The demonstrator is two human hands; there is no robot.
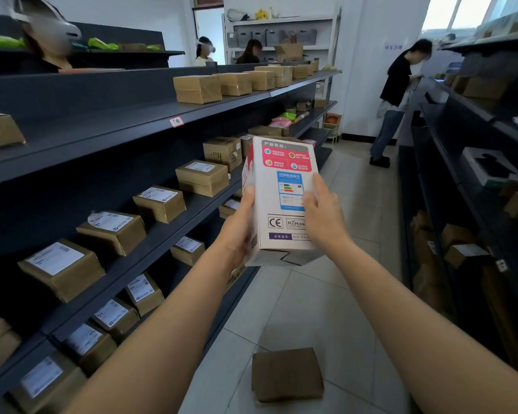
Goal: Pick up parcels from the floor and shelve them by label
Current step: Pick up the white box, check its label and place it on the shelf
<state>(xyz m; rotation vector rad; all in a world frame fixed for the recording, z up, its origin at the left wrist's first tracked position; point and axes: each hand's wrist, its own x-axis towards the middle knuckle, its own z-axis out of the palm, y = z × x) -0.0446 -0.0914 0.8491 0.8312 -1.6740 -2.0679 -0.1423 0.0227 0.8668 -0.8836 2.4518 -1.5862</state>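
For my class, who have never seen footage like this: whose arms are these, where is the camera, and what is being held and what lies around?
There is no machine here. The one picture comes from a wide-angle camera worn on a person's head, looking forward and down, so the two bare arms are that person's own. The left hand and right hand together hold a white printed carton upright, one hand on each side. On the tiled floor below lies one brown parcel, not yet picked up. To the left, dark shelves carry many brown parcels, most with white labels. Other people stand farther off in the room.
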